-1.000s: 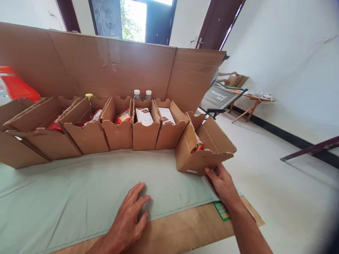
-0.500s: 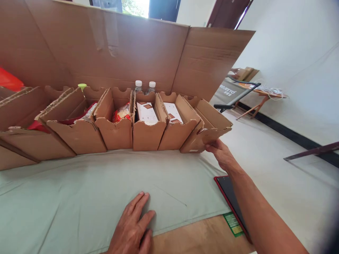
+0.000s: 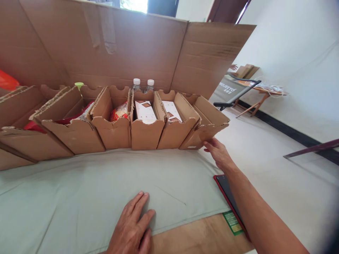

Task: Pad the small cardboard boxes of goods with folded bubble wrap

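Observation:
My right hand point(image 3: 217, 152) reaches forward, its fingers stretched out against the front corner of the rightmost cardboard box point(image 3: 205, 125). That box stands at the right end of a row of several open cardboard boxes point(image 3: 113, 130). My left hand point(image 3: 132, 227) lies flat and open on the pale green cloth point(image 3: 92, 187) near me. Two middle boxes hold white cartons point(image 3: 144, 112), another holds red and yellow packets point(image 3: 119, 112). Two clear bottles point(image 3: 143, 84) with white caps stand behind the row.
A tall cardboard sheet point(image 3: 132, 49) stands behind the boxes. A red-edged dark tablet point(image 3: 225, 187) lies under my right forearm by the cloth's edge. On the white floor to the right are a folding stand point(image 3: 233, 93) and a low wooden table point(image 3: 254, 97).
The rightmost box was apart and nearer me; my right hand pushed it back into line with the row. The hand's fingers have now loosened from it. My left hand stayed flat.

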{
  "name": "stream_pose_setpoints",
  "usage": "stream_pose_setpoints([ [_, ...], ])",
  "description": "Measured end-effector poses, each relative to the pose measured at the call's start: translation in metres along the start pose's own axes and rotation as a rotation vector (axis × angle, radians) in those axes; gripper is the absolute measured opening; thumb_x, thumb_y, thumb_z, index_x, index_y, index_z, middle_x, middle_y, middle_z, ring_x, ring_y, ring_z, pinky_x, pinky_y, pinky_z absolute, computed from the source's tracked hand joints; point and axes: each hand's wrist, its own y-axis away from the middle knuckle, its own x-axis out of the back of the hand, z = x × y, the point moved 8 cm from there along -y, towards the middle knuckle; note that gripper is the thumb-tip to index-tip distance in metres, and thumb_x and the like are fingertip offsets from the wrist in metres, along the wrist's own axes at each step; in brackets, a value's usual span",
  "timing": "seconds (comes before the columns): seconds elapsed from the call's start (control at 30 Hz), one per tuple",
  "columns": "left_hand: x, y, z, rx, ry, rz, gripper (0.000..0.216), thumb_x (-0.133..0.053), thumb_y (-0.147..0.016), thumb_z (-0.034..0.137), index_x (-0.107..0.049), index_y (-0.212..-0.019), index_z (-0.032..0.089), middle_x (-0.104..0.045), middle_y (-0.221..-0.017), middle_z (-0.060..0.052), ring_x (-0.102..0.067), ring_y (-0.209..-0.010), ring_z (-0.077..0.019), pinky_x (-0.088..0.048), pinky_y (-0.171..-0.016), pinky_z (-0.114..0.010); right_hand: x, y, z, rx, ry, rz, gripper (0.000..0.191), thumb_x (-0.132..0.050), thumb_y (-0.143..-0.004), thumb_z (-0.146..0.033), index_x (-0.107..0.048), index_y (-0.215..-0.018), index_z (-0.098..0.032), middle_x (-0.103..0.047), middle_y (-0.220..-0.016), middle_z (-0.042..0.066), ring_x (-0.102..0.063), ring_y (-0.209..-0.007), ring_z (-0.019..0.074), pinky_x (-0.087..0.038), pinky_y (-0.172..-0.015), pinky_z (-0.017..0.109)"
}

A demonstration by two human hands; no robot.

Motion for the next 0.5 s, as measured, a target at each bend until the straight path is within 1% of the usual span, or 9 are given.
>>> stream_pose_setpoints([
  [0.1,0.0006,0.0006,0.0003,0.015,0.015,0.000,0.053,-0.060,-0.077,0.007,-0.066,-0.126,0.023,-0.050,-0.158,-0.015,-0.049,-0.145,-0.0345,-0.061,-0.103,-0.047,0.0004,0.0022,0.0038,-0.038,0.027,-0.001,0.024,-0.070,-0.084,-0.038,-0.067,-0.100,-0.020,-0.071,-0.101,0.005,-0.065,-0.092,0.0210,-0.055,-0.072,0.033],
  [0.23,0.0018,0.0010,-0.0006,0.024,0.040,0.011,0.052,-0.060,-0.077,0.006,-0.066,-0.127,0.023,-0.050,-0.158,-0.015,-0.049,-0.146,-0.0341,-0.060,-0.104,-0.047,-0.0019,-0.0016,0.0067,-0.066,0.055,0.004,0.023,-0.068,-0.096,-0.035,-0.066,-0.109,-0.016,-0.069,-0.107,0.005,-0.067,-0.090,0.0174,-0.058,-0.075,0.033],
  [0.37,0.0008,0.0004,-0.0008,0.022,0.038,0.006,0.053,-0.060,-0.077,0.006,-0.065,-0.127,0.023,-0.050,-0.158,-0.015,-0.049,-0.146,-0.0341,-0.060,-0.104,-0.047,-0.0037,-0.0052,0.0089,-0.078,0.076,0.007,0.027,-0.067,-0.099,-0.036,-0.066,-0.117,-0.015,-0.068,-0.113,0.006,-0.068,-0.093,0.0180,-0.060,-0.080,0.036],
  [0.5,-0.0007,0.0008,-0.0001,0.024,0.026,-0.002,0.053,-0.059,-0.076,0.006,-0.065,-0.126,0.022,-0.051,-0.157,-0.016,-0.050,-0.145,-0.0353,-0.061,-0.103,-0.049,-0.0041,-0.0054,0.0087,-0.060,0.085,0.011,0.027,-0.067,-0.099,-0.036,-0.066,-0.117,-0.015,-0.068,-0.113,0.006,-0.068,-0.093,0.0180,-0.060,-0.080,0.036],
])
